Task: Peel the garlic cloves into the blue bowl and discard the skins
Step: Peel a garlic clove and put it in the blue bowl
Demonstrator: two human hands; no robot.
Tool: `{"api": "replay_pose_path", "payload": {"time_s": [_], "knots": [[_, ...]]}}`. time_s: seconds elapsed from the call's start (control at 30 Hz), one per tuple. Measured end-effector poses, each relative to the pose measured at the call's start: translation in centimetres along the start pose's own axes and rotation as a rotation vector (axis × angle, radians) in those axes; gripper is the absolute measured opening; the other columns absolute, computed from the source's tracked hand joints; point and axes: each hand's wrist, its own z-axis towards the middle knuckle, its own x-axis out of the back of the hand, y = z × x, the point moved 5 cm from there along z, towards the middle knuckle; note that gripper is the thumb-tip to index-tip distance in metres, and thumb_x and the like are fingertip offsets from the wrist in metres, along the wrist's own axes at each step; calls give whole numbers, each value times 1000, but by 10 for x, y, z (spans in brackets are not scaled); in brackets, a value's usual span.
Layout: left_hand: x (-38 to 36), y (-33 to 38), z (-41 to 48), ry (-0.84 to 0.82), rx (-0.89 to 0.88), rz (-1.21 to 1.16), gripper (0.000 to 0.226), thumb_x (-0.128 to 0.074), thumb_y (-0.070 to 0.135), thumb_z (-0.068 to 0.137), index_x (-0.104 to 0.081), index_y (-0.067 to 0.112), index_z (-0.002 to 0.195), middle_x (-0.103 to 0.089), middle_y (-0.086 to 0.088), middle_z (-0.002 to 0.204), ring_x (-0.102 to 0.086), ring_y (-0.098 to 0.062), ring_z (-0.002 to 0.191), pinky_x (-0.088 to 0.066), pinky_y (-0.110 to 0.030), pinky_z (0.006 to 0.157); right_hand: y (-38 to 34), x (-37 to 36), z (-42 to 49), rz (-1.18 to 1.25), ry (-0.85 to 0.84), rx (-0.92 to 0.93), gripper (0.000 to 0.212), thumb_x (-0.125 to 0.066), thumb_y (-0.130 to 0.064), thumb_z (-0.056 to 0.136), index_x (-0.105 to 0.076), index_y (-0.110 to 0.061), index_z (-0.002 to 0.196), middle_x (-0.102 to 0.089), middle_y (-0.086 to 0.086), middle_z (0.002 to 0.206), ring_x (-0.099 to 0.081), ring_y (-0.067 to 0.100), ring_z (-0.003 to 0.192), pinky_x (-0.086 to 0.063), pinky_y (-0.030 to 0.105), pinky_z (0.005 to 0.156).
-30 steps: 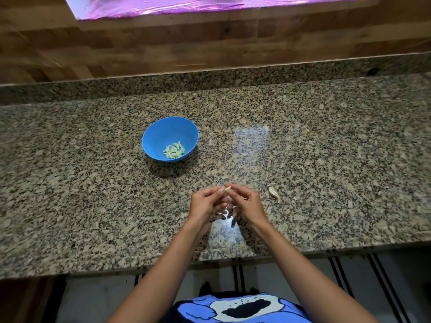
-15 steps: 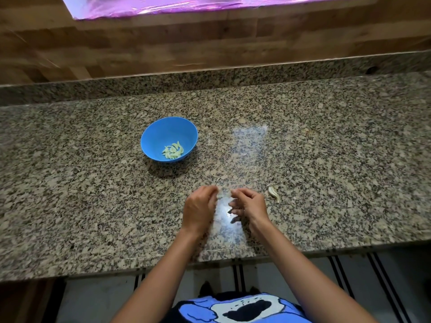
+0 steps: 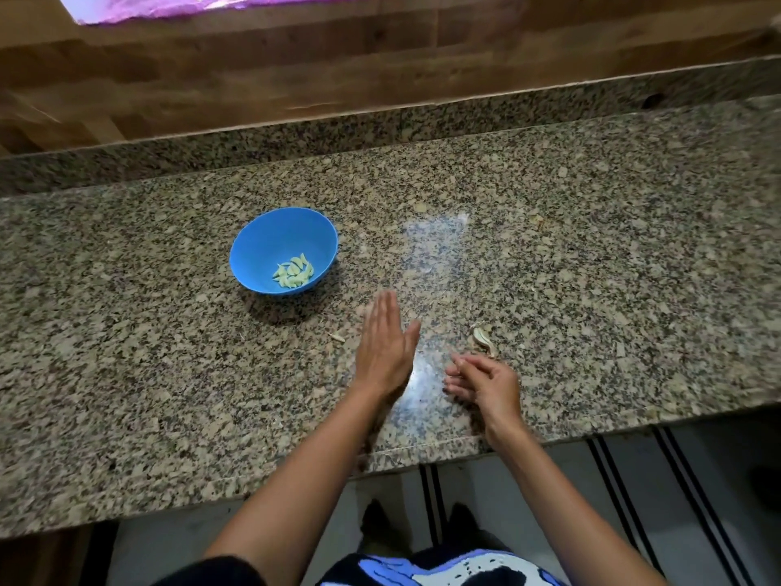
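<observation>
The peeled cloves (image 3: 294, 271) lie in a small heap at the bottom of the bowl (image 3: 266, 238), which stands on the counter (image 3: 591, 247), left of the middle and well apart from both hands. 1 skin (image 3: 484, 341) lies on the counter just beyond the right hand (image 3: 486, 380), and 1 small scrap (image 3: 337, 337) lies just left of the left hand (image 3: 384, 344).

The left hand is flat and wide, its 4 fingers straight and together, pointing away from the body towards the bowl, thumb spread to the right, holding nothing. Its forearm runs up from the lower left. The right hand sits nearer the counter's front edge, fingers loosely curled and pointing left towards the other hand. It is blurred, so I cannot tell whether it holds anything. The 2 hands are apart.
</observation>
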Motion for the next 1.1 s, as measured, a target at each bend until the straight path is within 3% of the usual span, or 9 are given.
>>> {"api": "replay_pose_path", "payload": {"time_s": [0.17,0.33,0.47,0.63,0.77,0.83,0.9,0.97,1.1], "knots": [[-5,13,-1,-182,-256,-86,53,-31,46,99,-30,23,147,-21,5,155,-21,-11,141,-21,-34,116,4,11,-1,43,68,-20,10,-58,-3,88,-66,-2,94,-69,14,77,-64,17,59,-56,21,56],[10,-19,-70,-132,-640,65,39,-50,22,96,-53,17,134,-47,-8,141,-45,-19,128,-26,-19,106,5,-14,-7,74,60,-42,7,-57,-3,89,-64,-1,90,-66,9,66,-62,10,47,-54,19,50],[33,-80,-100,-156,-587,128,49,-53,9,90,-47,22,137,-49,-3,140,-48,-18,127,-39,-32,106,6,-45,-20,76,-7,-53,7,-57,-3,90,-63,0,89,-62,11,66,-58,9,41,-51,21,45],[61,-105,-134,160,-584,313,26,-66,3,75,-72,4,100,-71,-14,101,-70,-28,88,-56,-34,75,20,-80,-35,25,-131,-99,8,-56,-2,90,-63,2,90,-63,12,66,-59,12,44,-53,26,49],[71,-105,-136,160,-186,285,15,-71,0,75,-67,5,88,-65,-9,88,-65,-26,78,-55,-33,64,30,-106,-41,-101,-295,-104,7,-59,-1,88,-64,-1,83,-61,17,71,-57,19,52,-48,28,51],[87,-118,-141,237,286,-14,9,-64,5,83,-70,8,90,-67,-1,91,-63,-17,82,-53,-26,72,33,-127,-49,-198,-390,-61,4,-62,-1,85,-66,0,84,-64,14,69,-58,16,52,-48,23,48],[94,-145,-163,397,710,-808,9,-65,-1,82,-73,3,81,-69,4,84,-63,-11,78,-51,-13,67,37,-155,-67,-292,-489,-21,7,-64,1,84,-67,4,88,-65,10,67,-59,11,52,-50,18,49],[96,-157,-194,525,823,-1601,29,-57,-8,84,-72,4,64,-70,-3,75,-65,-10,65,-53,-14,56,50,-188,-92,-350,-641,-23,10,-62,3,84,-66,8,91,-65,11,67,-59,10,52,-51,18,51],[106,-188,-302,929,801,-2058,53,-40,-9,93,-70,2,51,-66,-7,56,-64,-8,48,-52,-16,49,105,-257,-174,-487,-972,-112,10,-59,6,84,-66,5,78,-63,4,55,-56,7,47,-47,16,49]]}}
